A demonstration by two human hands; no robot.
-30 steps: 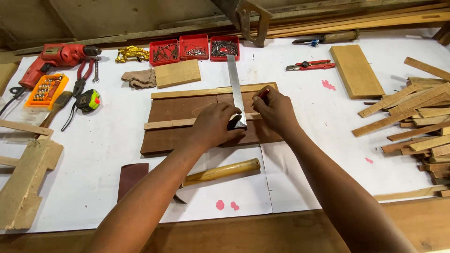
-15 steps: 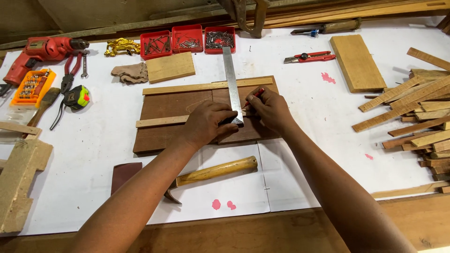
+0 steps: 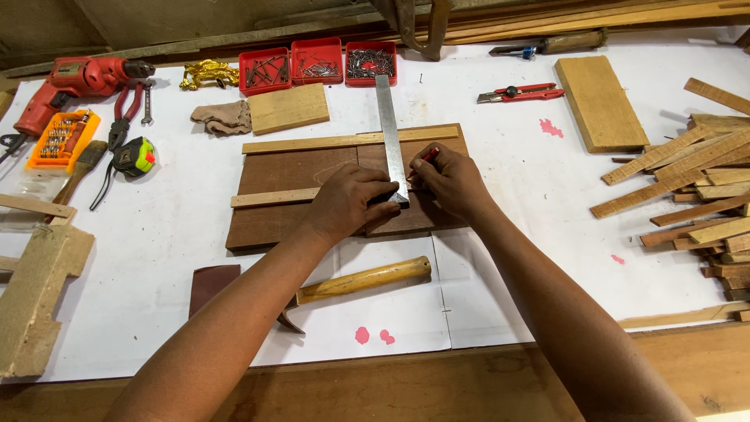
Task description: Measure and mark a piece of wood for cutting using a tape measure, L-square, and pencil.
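Note:
A dark brown board (image 3: 289, 176) lies on the white-covered bench, with two pale wooden strips across it: one along its far edge (image 3: 344, 141) and one across its middle (image 3: 269, 196). A steel try square (image 3: 388, 129) lies across the board, its blade pointing away from me. My left hand (image 3: 351, 202) presses down on the square's dark stock. My right hand (image 3: 449, 180) holds a red pencil (image 3: 424, 160), its tip against the blade's right edge over the middle strip.
A claw hammer (image 3: 361, 281) and sandpaper (image 3: 212, 283) lie near me. Red trays of nails (image 3: 316, 61), a red drill (image 3: 74, 82), pliers, tape measure (image 3: 133, 156), bit set and wooden blocks sit left and far. A plank (image 3: 598, 101), red utility knife (image 3: 519, 94) and stacked strips (image 3: 703, 187) lie right.
Both hands stay on the square and pencil; the pencil hand has shifted only slightly along the blade. The view itself has drifted a little.

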